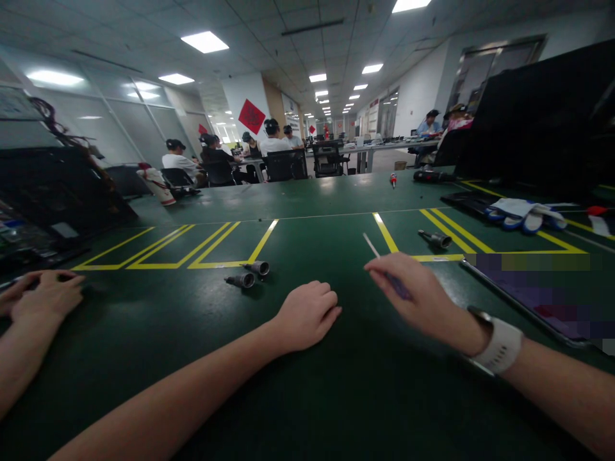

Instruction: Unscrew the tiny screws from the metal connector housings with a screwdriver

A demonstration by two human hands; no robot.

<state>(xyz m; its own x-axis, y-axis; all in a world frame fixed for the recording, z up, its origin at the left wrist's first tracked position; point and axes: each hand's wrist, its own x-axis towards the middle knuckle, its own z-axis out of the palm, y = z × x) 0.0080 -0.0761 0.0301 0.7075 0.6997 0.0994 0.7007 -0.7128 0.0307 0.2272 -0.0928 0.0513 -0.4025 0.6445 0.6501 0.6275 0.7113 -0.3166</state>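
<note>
My left hand (307, 315) rests on the green table (307, 397) as a loose fist with nothing in it. My right hand (413, 296), a white watch on its wrist, holds a thin purple-handled tool whose pale shaft (371, 244) sticks out past the fingers toward the far side. Two small grey cylindrical bits (250, 274) lie just left of my left hand, near the yellow floor-style markings. A third grey bit (436, 239) lies beyond my right hand.
Another person's hands (41, 294) rest on the table at the far left. A flat dark device (538, 294) lies at right, white and blue gloves (521, 214) behind it. Dark equipment stands at left and right. People sit at desks in the background.
</note>
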